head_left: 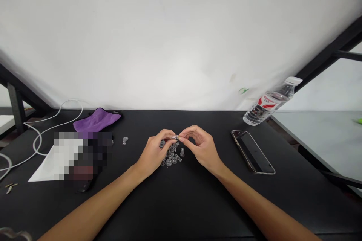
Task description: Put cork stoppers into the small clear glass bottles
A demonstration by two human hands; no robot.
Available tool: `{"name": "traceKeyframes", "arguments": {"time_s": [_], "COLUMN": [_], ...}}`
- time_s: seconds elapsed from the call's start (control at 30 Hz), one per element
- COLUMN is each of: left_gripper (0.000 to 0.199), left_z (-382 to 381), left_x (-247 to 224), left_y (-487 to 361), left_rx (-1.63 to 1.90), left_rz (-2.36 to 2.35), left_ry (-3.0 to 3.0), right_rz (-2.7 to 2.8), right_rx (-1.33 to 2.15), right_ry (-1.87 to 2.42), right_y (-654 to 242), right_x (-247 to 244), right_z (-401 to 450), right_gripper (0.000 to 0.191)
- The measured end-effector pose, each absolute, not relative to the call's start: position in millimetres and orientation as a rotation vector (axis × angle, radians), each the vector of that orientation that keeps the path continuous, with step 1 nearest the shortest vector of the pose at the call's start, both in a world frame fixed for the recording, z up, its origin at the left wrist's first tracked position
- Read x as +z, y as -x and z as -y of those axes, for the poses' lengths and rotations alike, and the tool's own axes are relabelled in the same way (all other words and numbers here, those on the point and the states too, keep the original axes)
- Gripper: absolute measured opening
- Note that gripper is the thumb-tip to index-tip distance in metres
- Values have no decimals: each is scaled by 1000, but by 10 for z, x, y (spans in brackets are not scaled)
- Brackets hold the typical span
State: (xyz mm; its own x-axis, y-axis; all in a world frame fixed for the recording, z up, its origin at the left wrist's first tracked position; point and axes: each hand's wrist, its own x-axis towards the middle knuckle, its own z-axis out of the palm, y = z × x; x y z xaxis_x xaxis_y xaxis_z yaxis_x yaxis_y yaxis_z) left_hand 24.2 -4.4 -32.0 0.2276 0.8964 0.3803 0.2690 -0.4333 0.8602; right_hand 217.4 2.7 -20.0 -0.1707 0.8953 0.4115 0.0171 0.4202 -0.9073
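Above the middle of the black tabletop (175,203), we hold a miniature clear flask (174,137) between our left hand (152,152) and right hand (205,150), thumb and forefinger pinched narrow at each end of it. We appear to be in a two-handed fingertip step, steadying the piece from one side and working at its other end; a tan fleck shows at the right fingertips, too small for us to identify. Any fine adjustment seems to call for a light, level pinch with both ends in line, since such a smooth, rounded body could slip or roll. Just below and between our hands lies a loose cluster of clear flasks (171,153), with narrow necks and swelling bodies, some tipped on their sides, others showing round ends; whether they are glass or plastic we cannot tell. One stray flask (125,141) lies well apart on our left, near a soft, creased purple cloth (97,119) and a smooth white sheet (58,162), while a thin, pale cable (36,135) loops beyond them. On our right, a glossy smartphone (252,151) lies flat near a ribbed, transparent water bottle (261,107) with a red-and-white label and white cap.
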Motion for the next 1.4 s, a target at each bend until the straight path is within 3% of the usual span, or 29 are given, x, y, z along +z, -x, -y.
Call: {"name": "traceKeyframes", "arguments": {"time_s": [1.4], "left_gripper": [6], "left_z": [84], "left_x": [-337], "left_y": [-227], "left_rx": [1269], "left_rz": [-1083], "left_ry": [-1957], "right_rz": [1553], "right_rx": [1125], "right_ry": [905], "right_y": [-2202], "right_x": [-298], "right_z": [-48], "right_gripper": [18]}}
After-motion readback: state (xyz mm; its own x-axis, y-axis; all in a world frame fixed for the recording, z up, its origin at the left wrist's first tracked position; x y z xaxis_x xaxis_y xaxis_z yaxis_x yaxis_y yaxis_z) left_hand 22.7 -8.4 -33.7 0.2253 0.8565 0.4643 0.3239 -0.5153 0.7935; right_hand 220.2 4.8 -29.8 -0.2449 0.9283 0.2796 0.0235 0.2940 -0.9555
